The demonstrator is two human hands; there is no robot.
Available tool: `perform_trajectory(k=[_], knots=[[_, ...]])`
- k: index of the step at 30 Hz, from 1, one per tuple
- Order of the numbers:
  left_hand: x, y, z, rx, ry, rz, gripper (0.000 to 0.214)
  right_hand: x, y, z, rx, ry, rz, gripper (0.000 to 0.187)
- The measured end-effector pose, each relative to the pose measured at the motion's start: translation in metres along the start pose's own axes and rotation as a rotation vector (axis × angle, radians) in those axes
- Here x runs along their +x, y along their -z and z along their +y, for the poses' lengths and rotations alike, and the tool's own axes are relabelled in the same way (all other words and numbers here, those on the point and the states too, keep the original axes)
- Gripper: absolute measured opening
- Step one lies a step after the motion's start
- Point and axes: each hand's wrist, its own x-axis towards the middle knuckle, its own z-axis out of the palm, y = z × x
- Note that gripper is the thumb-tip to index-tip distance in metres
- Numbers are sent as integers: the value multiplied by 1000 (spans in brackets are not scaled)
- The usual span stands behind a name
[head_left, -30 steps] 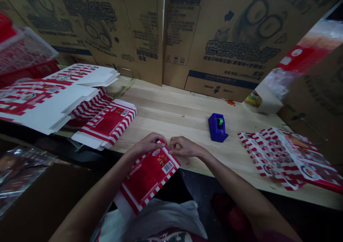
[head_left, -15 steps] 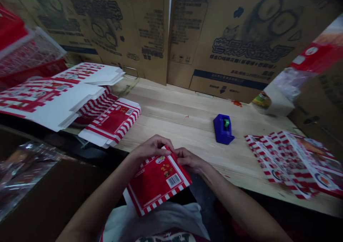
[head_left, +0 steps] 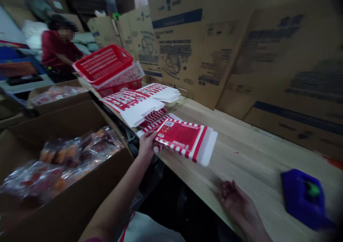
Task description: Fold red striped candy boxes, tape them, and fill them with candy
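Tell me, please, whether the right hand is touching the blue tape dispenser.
Apart: the head view shows bare tabletop between the right hand and the tape dispenser.

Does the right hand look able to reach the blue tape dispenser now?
Probably yes: the right hand is open and low over the wooden table, close to the tape dispenser, and no object stands between them.
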Motion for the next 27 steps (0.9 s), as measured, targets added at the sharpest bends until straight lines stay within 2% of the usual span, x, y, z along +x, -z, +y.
perform_trajectory(k=[2,5,7,10,13,16,19,21,24,27], knots=[[6,16,2,2,-54,118,41,2,8,0,69,-73,46,23],[8,32,0,20,-98,221,39,8,4,1,116,-171,108,31],[1,38,-3,42,-109,238,38,11,-4,3,117,-202,119,32],[-21,48,0,103,-141,209,40,13,-19,4,53,-214,85,30],[-50,70,17,179,-195,173,39,14,-34,5,-84,-226,23,32],[-74,106,51,372,-304,142,30,15,-59,10,-263,-231,-94,33],[-86,153,97,597,-401,220,26,16,-101,20,-461,-239,-310,33],[-86,187,130,632,-372,326,27,15,-141,27,-573,-249,-509,33],[-71,238,174,589,-252,548,30,12,-220,42,-648,-258,-781,30],[-45,284,203,584,-202,732,30,12,-313,69,-658,-289,-978,28]])
